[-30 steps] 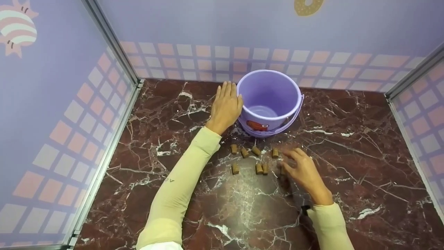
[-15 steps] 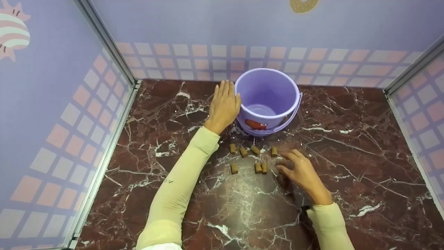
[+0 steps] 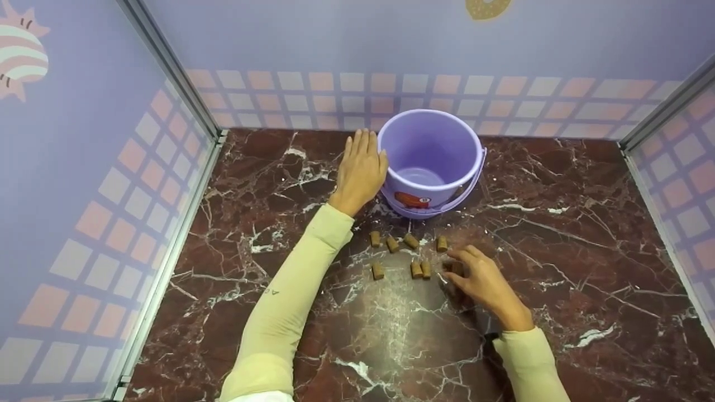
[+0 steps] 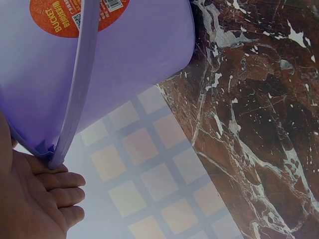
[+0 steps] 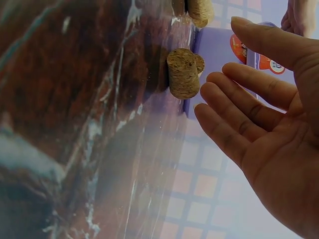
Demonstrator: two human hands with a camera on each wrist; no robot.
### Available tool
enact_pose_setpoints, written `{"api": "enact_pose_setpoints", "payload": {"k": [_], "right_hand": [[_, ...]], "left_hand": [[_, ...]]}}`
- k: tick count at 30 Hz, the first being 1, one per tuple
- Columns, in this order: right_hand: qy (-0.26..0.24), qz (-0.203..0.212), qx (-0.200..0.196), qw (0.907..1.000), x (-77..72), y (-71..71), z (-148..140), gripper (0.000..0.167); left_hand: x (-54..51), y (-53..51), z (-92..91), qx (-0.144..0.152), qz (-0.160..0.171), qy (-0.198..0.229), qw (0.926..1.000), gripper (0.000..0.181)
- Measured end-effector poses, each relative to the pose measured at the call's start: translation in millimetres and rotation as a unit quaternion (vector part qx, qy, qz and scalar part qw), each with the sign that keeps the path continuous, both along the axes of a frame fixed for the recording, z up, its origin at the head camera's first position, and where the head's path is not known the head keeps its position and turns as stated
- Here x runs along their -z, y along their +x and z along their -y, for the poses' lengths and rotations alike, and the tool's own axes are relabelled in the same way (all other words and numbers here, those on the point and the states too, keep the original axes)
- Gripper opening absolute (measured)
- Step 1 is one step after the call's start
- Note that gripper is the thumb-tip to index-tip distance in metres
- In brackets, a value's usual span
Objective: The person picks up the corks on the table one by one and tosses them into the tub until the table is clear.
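Observation:
A purple bucket (image 3: pixel 429 151) stands upright near the back wall, its handle (image 4: pixel 79 89) hanging down. My left hand (image 3: pixel 360 173) rests along the bucket's left side, fingers extended and thumb at the rim. In the left wrist view, that hand (image 4: pixel 37 196) touches the bucket beside the handle's pivot. Several brown corks lie in front of the bucket, among them a cork (image 3: pixel 378 271) at the left and a cork (image 3: pixel 442 244) near my right fingers. My right hand (image 3: pixel 483 279) is spread around another cork (image 3: pixel 457 268). In the right wrist view, its fingers are apart from the nearest cork (image 5: pixel 183 74).
The tabletop (image 3: pixel 268 324) is dark red marbled stone. A lilac back wall (image 3: pixel 313 39) with pink and white squares stands close behind the bucket. Similar panels (image 3: pixel 84 167) edge the left and right sides.
My right hand has shifted slightly down, and the cork between its thumb and fingers shows more clearly. My left hand keeps its place on the bucket. The head view has moved a little.

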State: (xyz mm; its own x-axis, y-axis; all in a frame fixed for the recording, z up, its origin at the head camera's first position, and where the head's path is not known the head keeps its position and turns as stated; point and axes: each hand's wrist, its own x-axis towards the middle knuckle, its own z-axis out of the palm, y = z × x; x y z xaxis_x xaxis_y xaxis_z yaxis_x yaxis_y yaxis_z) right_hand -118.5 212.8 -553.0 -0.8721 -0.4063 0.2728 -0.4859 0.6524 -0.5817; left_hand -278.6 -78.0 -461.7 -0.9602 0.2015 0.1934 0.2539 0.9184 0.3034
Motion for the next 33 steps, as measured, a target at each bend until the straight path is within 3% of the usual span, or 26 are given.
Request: {"api": "enact_pose_setpoints", "payload": {"k": [6, 16, 33], "right_hand": [[0.013, -0.014, -0.005, 0.9998, 2.8, -0.1, 0.8, 0.043], [0.028, 0.056, 0.026, 0.9977, 0.5, 2.8, -4.1, 0.043], [0.051, 0.035, 0.028, 0.9977, 5.7, 1.5, -8.1, 0.031]], "left_hand": [[-0.4, -0.2, 0.3, -0.001, 0.003, 0.004, 1.0, 0.062], [2.8, 0.1, 0.9, -0.001, -0.005, -0.002, 1.0, 0.061], [0.0, 0.0, 0.5, -0.001, 0.008, 0.005, 1.0, 0.061]]}}
